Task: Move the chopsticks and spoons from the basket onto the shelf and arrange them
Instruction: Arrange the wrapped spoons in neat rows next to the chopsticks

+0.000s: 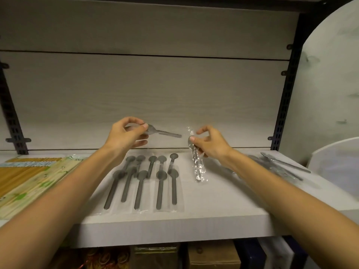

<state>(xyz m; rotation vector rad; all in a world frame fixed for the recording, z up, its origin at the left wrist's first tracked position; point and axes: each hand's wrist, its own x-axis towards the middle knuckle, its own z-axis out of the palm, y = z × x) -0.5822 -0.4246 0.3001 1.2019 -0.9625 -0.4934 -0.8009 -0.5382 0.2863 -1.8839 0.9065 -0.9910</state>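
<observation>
Bare shelf (223,200) right of spoon rows (147,177) — chopsticks (29,177) (left) crowd.

Shop: slotted-rail shelf (174,220) of wrapped spoons (147,181).

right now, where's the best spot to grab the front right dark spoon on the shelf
Judging by its pose, take the front right dark spoon by its handle near the shelf edge, from the front. It lies flat in a clear sleeve, bowl toward the back, with a neighbouring spoon close on its left, so the near end is freest.
</observation>
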